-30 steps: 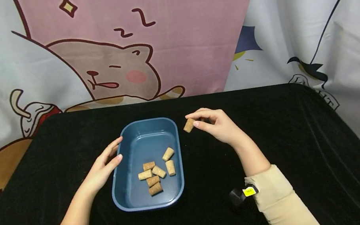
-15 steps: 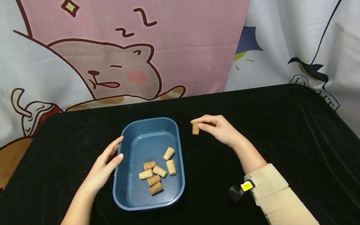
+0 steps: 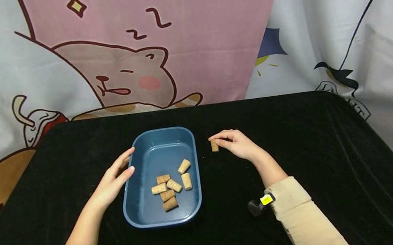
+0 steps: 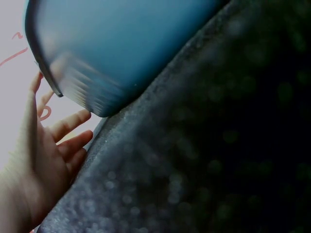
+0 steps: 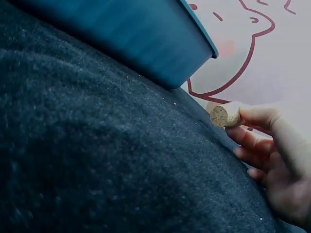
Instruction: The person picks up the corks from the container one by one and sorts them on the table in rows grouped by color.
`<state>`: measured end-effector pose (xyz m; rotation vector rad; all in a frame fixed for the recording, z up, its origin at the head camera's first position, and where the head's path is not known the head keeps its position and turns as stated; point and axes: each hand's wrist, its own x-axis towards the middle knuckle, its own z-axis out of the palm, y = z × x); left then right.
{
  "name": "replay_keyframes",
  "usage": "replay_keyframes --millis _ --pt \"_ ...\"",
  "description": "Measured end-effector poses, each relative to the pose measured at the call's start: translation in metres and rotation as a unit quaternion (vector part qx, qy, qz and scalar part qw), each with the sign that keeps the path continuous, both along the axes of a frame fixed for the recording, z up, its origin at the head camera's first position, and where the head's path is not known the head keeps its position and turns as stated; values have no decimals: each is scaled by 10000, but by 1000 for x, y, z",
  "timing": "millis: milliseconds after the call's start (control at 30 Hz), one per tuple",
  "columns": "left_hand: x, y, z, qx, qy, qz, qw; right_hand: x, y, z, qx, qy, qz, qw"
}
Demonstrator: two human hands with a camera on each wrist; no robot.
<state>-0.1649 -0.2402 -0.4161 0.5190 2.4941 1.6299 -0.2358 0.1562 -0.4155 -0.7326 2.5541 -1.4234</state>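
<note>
Between the thumb and fingers of my right hand point(image 3: 237, 143) a brown cork point(image 3: 214, 145) is pinched, just right of the blue tray point(image 3: 131, 219). In the right wrist view that cork point(image 5: 221, 115) shows its round end, close over the dark cloth. My left hand point(image 3: 114, 181) is at the tray's left side, thumb and fingertips at the rim, the fingers fairly straight. The left wrist view shows the left hand's fingers point(image 4: 73, 124) at the tray's outer wall point(image 4: 131, 53). Several corks lie inside the tray, among them a pale cork point(image 3: 183, 166) and a darker cork point(image 3: 170, 204).
A black cloth point(image 3: 217, 241) covers the table. Behind it hangs a printed curtain point(image 3: 203, 29) with cartoon animals, reaching round to the right side. Each sleeve carries a wrist camera, such as the right wrist camera point(image 3: 261, 204).
My right hand has moved a little down toward the cloth with the cork, which has turned from slanted to upright. The left hand and the tray have stayed nearly in place.
</note>
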Motion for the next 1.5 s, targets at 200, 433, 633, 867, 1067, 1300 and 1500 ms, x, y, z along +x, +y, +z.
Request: replay_keyframes --millis 200,433,633,867,1067,1300,1500 --pt "0 0 1 -8 -46 20 10000 -2 -3 -3 406 -13 -228 9989" --pt "1 1 2 -21 -61 31 10000 -2 -6 -4 656 113 -496 9965" --pt "1 1 2 -21 -55 17 10000 -2 -5 -4 756 117 -645 9950" --pt "0 0 -1 3 5 2 10000 0 -5 2 718 222 -717 9946" --pt "0 0 0 6 -35 12 10000 5 -10 17 290 541 -772 9951" --pt "0 -1 0 -18 -40 38 10000 19 -23 48 -150 997 -465 9938" --pt "0 -1 0 -21 -40 39 10000 32 -36 63 -431 1021 -76 9938"
